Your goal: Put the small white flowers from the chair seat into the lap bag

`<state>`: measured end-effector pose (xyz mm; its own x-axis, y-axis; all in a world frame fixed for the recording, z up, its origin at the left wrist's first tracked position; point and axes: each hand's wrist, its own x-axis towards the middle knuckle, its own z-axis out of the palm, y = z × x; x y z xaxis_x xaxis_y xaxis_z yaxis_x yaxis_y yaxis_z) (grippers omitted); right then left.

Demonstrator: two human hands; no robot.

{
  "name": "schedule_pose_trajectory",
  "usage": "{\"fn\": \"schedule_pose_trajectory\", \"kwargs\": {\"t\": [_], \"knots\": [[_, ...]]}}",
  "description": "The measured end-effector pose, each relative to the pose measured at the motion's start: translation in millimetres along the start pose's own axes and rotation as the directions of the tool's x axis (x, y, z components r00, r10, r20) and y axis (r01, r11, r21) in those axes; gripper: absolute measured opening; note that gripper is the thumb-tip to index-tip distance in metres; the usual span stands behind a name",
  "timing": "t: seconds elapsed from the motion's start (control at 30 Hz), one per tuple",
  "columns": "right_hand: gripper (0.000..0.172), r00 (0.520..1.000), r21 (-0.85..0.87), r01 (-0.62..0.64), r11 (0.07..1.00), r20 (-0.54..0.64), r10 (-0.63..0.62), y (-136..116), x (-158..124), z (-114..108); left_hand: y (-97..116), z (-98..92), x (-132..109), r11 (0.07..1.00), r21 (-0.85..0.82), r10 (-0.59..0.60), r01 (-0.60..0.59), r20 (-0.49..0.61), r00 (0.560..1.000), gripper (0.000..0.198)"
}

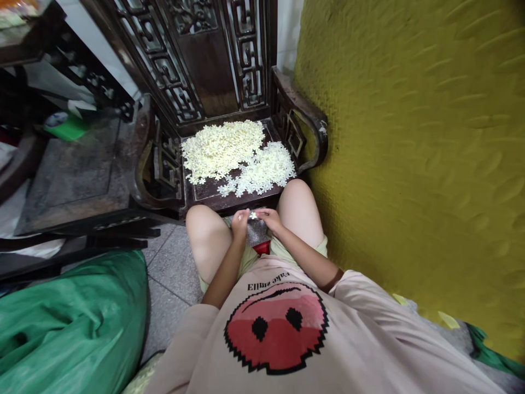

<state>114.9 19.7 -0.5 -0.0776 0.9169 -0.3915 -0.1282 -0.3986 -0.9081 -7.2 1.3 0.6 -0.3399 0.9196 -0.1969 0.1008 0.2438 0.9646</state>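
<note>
Over the gap between the knees, my left hand and my right hand come close together, fingertips nearly meeting. A small white flower shows between them, and the fingers of both hands are pinched at it. Its finer details are too small to tell. Just ahead of the hands, the seat of a dark carved wooden chair bears two piles of small artificial-looking flowers. The cream-yellow flower pile lies at the back left, and the whiter flower pile is at the front right, touching it.
On the right stands a large yellow textured panel. A second dark wooden chair is at the left, with a green container on it. A bulging green sack rests on the grey tiled floor at the lower left.
</note>
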Motion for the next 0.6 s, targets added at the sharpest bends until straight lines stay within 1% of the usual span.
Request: {"fn": "schedule_pose_trajectory", "kwargs": {"t": [0.03, 0.07, 0.1, 0.17, 0.23, 0.3, 0.37, 0.6], "knots": [[0.019, 1.0, -0.011, 0.009, 1.0, 0.0, -0.009, 1.3, 0.4, 0.1, 0.4, -0.9, -1.3, 0.992, 0.092, 0.089, -0.088, -0.007, 0.996, 0.024], [0.019, 1.0, -0.012, 0.016, 1.0, 0.005, -0.015, 2.1, 0.7, 0.2, 0.9, -1.4, -2.3, 0.974, 0.169, 0.153, -0.151, -0.001, 0.988, 0.021], [0.02, 1.0, -0.001, 0.017, 1.0, 0.006, -0.017, 2.3, 0.8, 0.3, 1.2, -1.7, -3.2, 0.954, 0.23, 0.196, -0.194, 0.014, 0.981, 0.019], [0.024, 1.0, 0.055, -0.003, 0.998, -0.005, 0.003, 1.2, 0.5, 0.3, 1.5, -1.7, -4.3, 0.92, 0.306, 0.242, -0.247, 0.054, 0.969, 0.019], [0.027, 0.999, 0.13, -0.049, 0.99, -0.009, 0.051, -1.3, -0.1, -0.1, 1.0, -1.3, -4.6, 0.91, 0.322, 0.251, -0.261, 0.074, 0.965, 0.021], [0.028, 0.995, 0.18, -0.096, 0.979, 0.016, 0.095, -4.3, -0.8, -0.4, 0.1, -1.2, -4.5, 0.914, 0.311, 0.248, -0.262, 0.083, 0.965, 0.022], [0.028, 0.993, 0.194, -0.119, 0.974, 0.032, 0.115, -6.5, -1.4, -0.2, -0.6, -1.4, -4.5, 0.916, 0.302, 0.251, -0.262, 0.076, 0.965, 0.022], [0.026, 0.991, 0.211, -0.137, 0.968, 0.027, 0.135, -6.9, -1.9, 1.5, -1.1, -1.0, -5.0, 0.914, 0.31, 0.254, -0.262, 0.069, 0.965, 0.021]]}}
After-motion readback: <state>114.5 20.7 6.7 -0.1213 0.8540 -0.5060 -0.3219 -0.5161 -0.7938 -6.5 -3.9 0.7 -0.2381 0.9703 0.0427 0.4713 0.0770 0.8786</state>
